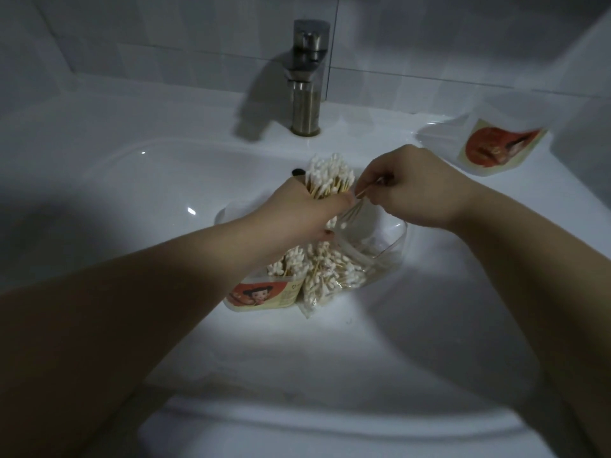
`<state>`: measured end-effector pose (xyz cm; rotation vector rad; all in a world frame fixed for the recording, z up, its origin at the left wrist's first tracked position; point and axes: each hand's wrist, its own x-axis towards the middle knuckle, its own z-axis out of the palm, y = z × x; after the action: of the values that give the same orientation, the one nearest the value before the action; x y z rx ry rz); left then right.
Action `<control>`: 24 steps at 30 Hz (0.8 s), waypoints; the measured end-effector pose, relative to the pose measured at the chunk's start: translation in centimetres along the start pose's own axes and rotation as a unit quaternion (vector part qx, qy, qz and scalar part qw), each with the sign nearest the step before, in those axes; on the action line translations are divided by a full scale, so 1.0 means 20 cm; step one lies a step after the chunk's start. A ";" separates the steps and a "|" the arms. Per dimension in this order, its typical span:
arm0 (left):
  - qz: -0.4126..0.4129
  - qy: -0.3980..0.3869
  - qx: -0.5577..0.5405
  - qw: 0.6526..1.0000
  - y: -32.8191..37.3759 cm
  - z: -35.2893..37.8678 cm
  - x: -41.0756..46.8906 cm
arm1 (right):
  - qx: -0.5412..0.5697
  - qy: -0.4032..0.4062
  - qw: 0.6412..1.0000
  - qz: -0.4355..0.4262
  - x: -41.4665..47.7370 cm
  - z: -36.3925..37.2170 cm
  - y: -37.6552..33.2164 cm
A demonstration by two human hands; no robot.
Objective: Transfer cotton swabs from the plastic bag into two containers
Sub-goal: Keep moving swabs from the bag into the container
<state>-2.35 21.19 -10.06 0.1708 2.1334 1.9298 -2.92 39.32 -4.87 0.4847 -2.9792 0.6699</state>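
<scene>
My left hand (297, 213) grips a thick bundle of cotton swabs (327, 175), white tips fanned upward, over the sink basin (132, 200). My right hand (413, 186) pinches a few swabs (363, 193) by their wooden stems just beside that bundle, above a clear container (380, 236) lying in the basin. Below the hands lies the clear plastic bag (334, 276) with many loose swabs inside. A second container (261, 289) with an orange cartoon label holds swabs at the bag's left, partly hidden by my left forearm.
A steel faucet (307, 77) stands at the back of the sink. A lid or label piece with an orange picture (496, 147) lies on the right ledge. The dark overflow hole (297, 172) sits behind the bundle. The surroundings are dim.
</scene>
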 end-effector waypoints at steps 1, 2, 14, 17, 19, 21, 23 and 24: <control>-0.005 -0.016 -0.017 1.000 0.00 0.00 0.00 | 0.023 0.000 1.000 0.003 0.00 0.00 0.00; -0.008 -0.031 -0.032 0.999 0.00 0.01 -0.01 | 0.043 0.003 0.999 0.005 -0.01 0.01 0.00; -0.039 -0.007 -0.101 0.994 0.05 -0.02 -0.01 | 0.213 0.112 0.970 0.029 0.03 0.11 0.00; -0.045 -0.013 -0.075 0.996 0.05 -0.02 -0.02 | 0.147 0.078 0.986 0.005 0.03 0.12 -0.01; -0.051 -0.002 -0.061 0.997 0.05 -0.01 -0.02 | 0.128 0.055 0.990 0.003 0.02 0.12 -0.01; -0.056 0.017 -0.057 0.997 0.05 -0.01 -0.01 | 0.127 0.037 0.991 0.036 0.03 0.11 -0.01; -0.053 0.030 -0.049 0.997 0.05 0.00 0.00 | 0.088 -0.022 0.993 0.080 0.02 0.11 0.00; -0.050 0.032 -0.047 0.997 0.05 -0.01 0.00 | 0.050 -0.076 0.991 0.095 0.01 0.11 0.01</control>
<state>-2.39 21.18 -9.13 -0.0165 2.0424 1.9976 -3.16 38.43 -6.83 0.2701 -3.1754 0.8367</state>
